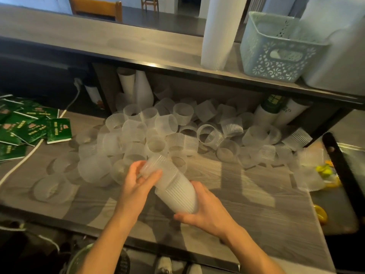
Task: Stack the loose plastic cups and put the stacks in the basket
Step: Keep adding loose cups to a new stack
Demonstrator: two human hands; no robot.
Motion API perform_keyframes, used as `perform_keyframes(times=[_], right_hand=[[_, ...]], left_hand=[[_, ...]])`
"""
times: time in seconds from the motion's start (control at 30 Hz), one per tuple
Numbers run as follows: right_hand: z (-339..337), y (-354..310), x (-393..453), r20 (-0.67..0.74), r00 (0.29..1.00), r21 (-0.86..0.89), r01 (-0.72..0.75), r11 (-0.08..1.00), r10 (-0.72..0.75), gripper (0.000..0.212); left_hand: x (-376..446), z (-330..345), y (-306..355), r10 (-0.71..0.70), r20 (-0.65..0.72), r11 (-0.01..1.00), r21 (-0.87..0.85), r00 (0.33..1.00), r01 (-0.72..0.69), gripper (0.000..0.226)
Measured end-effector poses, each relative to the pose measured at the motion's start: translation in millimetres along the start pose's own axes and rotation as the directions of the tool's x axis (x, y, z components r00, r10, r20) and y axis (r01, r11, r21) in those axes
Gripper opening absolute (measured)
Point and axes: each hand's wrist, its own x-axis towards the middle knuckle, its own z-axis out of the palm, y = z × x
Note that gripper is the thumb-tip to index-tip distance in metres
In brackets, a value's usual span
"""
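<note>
A stack of clear ribbed plastic cups [175,186] lies tilted between my hands above the lower counter. My right hand [205,212] grips the stack's near, lower end. My left hand [138,180] holds a cup at the stack's far, upper end, fingers curled round its rim. Behind them a big heap of loose cups [158,135] covers the counter. The pale blue perforated basket [276,50] stands on the upper shelf at the right, apart from both hands.
A tall white cup stack [219,30] stands left of the basket. Green packets [29,127] and a white cable [23,161] lie at the left. More upright stacks stand under the shelf [138,86]. A dark tray edge [339,171] borders the right.
</note>
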Motion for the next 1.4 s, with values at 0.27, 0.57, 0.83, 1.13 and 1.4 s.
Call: perform_keyframes(times=[0.27,0.57,0.83,1.13,1.4], right_hand=[[-10.0,4.2,0.1,0.009,1.0,-0.166,-0.009,0.986,0.011,0.083],[-3.7,2.5,1.9,-0.028,0.996,0.056,-0.077,0.995,0.079,0.083],[0.5,3.8,1.7,-0.005,0.997,0.168,-0.072,0.983,0.074,0.085],[-1.7,8.9,3.6,-0.022,0.994,0.191,-0.098,0.977,0.104,0.081],[-0.3,20.8,5.0,-0.062,0.98,0.161,-0.175,0.971,0.187,0.082]], left_hand=[[25.7,-21.4,25.2,-0.158,0.411,0.868,0.491,0.898,-0.073,0.085],[19.8,6.4,10.7,0.0,0.196,0.996,0.093,0.981,-0.019,0.054],[5.4,22.9,-13.0,0.067,0.053,0.995,-0.084,0.996,-0.062,0.059],[7.9,2.7,-36.7,0.09,0.338,0.899,0.377,0.937,-0.222,0.074],[38.1,-8.2,-35.2,0.259,-0.104,0.806,0.571,0.96,-0.155,0.062]])
